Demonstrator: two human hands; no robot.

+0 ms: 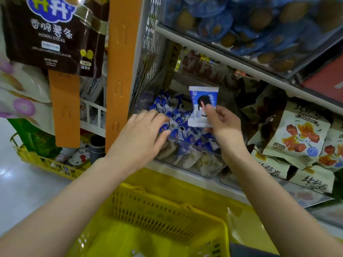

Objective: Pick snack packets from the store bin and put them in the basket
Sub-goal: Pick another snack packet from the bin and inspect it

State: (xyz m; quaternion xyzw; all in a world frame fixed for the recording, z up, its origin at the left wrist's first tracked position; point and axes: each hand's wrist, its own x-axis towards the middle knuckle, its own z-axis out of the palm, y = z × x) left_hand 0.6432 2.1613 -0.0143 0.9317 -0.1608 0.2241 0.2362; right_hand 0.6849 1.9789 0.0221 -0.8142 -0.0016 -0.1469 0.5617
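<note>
While open left hand (pixel 141 134) touches pile (pixel 181 117), right hand (pixel 223 120) pinches packet (pixel 201 98)

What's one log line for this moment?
left hand: reaches into clear plastic bin | right hand: pinches blue-and-white plastic snack packet | yellow plastic mesh basket: below hands

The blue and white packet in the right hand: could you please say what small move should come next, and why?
Probably lower the right hand toward the yellow basket and release the packet: it is pinched clear above the bin, and the basket sits open just below.
</note>
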